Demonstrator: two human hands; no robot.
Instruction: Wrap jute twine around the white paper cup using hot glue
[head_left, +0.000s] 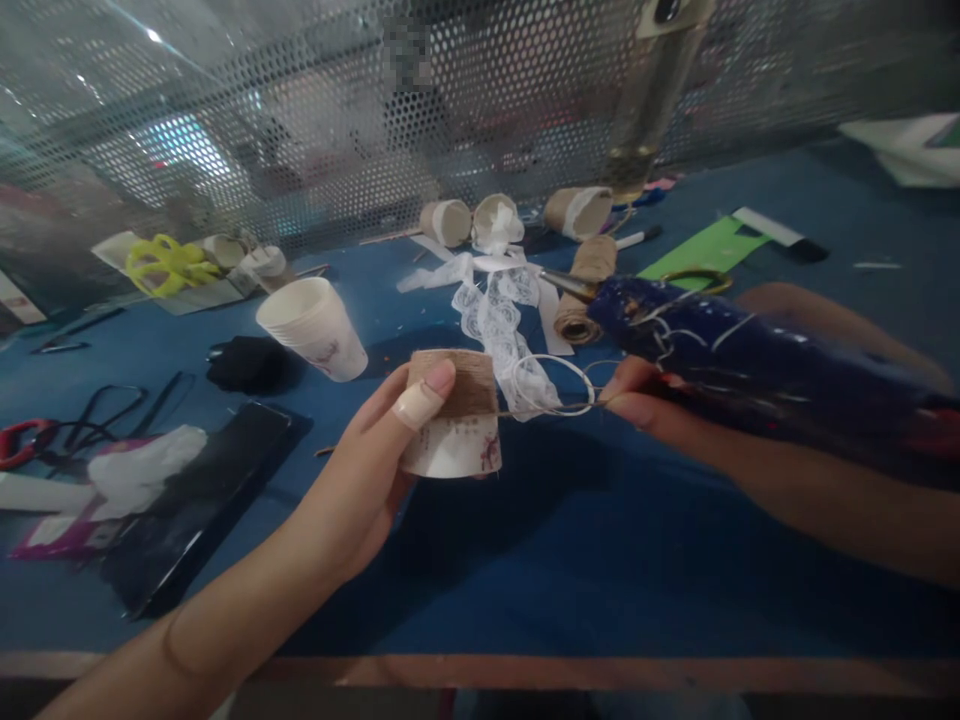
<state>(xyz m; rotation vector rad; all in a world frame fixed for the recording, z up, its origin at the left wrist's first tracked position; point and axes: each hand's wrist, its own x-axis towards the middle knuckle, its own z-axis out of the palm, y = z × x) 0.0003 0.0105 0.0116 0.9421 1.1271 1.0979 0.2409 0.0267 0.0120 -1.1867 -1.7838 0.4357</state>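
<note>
My left hand (382, 440), its thumb taped, is closed around a paper cup (450, 452) held tilted above the table. Brown twine (466, 388) is wound over one half of the cup; printed white paper shows on the other. From the cup a taut twine strand (517, 412) runs right to the fingertips of my right hand (675, 420), which pinch it. That same hand holds a dark blue glue gun (742, 350), its metal nozzle pointing left. Behind the strand is a thin white ring (589, 385). The glue gun hides part of my right hand.
White lace (491, 310) and a twine spool (592, 265) lie beyond the cup. Stacked paper cups (311, 325) stand left, near yellow-handled scissors (169, 265). Several twine-wrapped cups (577, 212) lie by the perforated metal screen (315, 130). A black case (202, 510) lies front left.
</note>
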